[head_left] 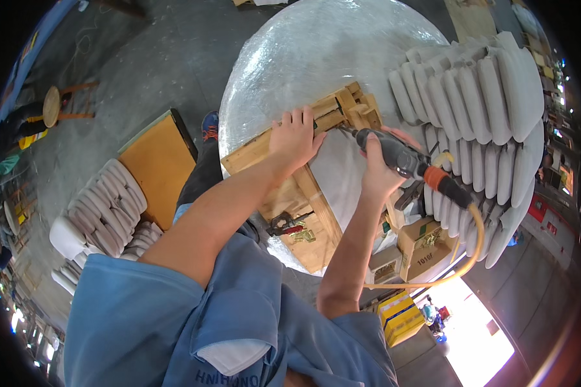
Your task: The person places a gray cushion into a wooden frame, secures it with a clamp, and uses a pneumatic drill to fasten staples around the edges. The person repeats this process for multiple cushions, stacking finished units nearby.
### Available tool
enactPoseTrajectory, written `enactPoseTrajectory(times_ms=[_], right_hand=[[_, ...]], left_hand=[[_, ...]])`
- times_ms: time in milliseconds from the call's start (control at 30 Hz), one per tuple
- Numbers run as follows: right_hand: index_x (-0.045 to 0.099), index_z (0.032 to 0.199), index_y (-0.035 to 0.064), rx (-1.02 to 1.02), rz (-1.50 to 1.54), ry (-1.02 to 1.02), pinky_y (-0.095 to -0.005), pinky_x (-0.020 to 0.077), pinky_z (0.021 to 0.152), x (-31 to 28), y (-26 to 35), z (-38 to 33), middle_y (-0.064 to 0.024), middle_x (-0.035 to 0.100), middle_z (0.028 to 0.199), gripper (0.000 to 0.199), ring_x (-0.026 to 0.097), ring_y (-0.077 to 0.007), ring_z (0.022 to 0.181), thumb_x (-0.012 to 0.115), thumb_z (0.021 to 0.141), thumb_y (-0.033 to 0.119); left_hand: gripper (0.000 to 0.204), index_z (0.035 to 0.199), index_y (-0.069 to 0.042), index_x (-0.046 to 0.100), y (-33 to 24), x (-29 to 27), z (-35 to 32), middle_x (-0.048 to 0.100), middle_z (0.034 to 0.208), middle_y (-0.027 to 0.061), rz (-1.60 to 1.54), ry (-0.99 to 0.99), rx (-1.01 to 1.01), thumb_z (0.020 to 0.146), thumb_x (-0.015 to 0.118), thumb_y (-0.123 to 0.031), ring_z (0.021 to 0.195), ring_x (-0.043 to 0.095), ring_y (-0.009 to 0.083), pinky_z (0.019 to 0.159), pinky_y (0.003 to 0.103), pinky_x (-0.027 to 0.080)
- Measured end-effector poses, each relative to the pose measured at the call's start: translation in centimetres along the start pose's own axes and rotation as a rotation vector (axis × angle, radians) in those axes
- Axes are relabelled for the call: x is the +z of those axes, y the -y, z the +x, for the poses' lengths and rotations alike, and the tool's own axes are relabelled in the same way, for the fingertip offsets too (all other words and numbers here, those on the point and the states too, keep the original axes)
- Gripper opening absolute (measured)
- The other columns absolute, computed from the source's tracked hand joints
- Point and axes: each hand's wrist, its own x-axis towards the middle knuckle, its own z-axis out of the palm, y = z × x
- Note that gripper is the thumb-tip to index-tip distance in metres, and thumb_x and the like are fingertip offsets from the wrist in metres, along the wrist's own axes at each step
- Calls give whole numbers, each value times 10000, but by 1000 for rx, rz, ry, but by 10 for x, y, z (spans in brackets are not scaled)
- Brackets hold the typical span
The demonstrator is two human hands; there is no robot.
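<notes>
A pale wooden frame lies on a round table covered in shiny clear film. My left hand grips the frame's far rail, fingers over its outer edge and thumb on the inner side. In my right hand is a dark air screwdriver with an orange band. Its tip points at the frame's inner corner, close to the left thumb; whether it touches the wood I cannot tell. A dark and red tool lies on a plywood panel beside some brass-coloured hardware.
A yellow air hose loops from the screwdriver past my right forearm. Grey padded pieces are stacked at the right, more at the left. Open cardboard box and yellow box stand right of me. A stool is far left.
</notes>
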Motion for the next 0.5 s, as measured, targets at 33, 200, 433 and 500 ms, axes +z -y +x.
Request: enactPoseTrajectory(times_ms=[33, 200, 433, 500], right_hand=[[575, 1231, -3, -10, -12, 15, -327, 603, 841, 1, 1, -2, -156, 711, 1127, 491, 705, -185, 922, 812, 807, -77], [612, 1195, -3, 18, 32, 49, -310, 596, 830, 1, 8, -4, -146, 715, 1109, 449, 709, -179, 937, 818, 805, -88], [668, 1200, 89, -57, 56, -43, -328, 588, 886, -16, 0, -14, -41, 728, 1085, 444, 686, -133, 979, 855, 812, -22], [656, 1189, 98, -41, 42, -138, -351, 572, 938, -30, -10, -33, -30, 722, 1103, 459, 679, -126, 1034, 896, 800, 61]], left_hand=[[739, 1479, -4, 475, 2, 0, -3, 622, 1327, 186, -9, -16, 4, 1015, 647, -554, 1205, 622, 363, 955, 505, 539], [689, 1422, 5, 513, 4, -7, -2, 650, 1264, 189, -9, -47, 32, 1019, 638, -539, 1164, 637, 369, 926, 498, 548], [642, 1366, 5, 570, -13, -13, 8, 639, 1343, 276, -115, 72, -9, 963, 678, -482, 1250, 621, 457, 1020, 567, 527], [587, 1324, 23, 605, -15, -15, 9, 662, 1286, 297, -172, 16, 85, 968, 689, -437, 1213, 630, 489, 1022, 587, 515]])
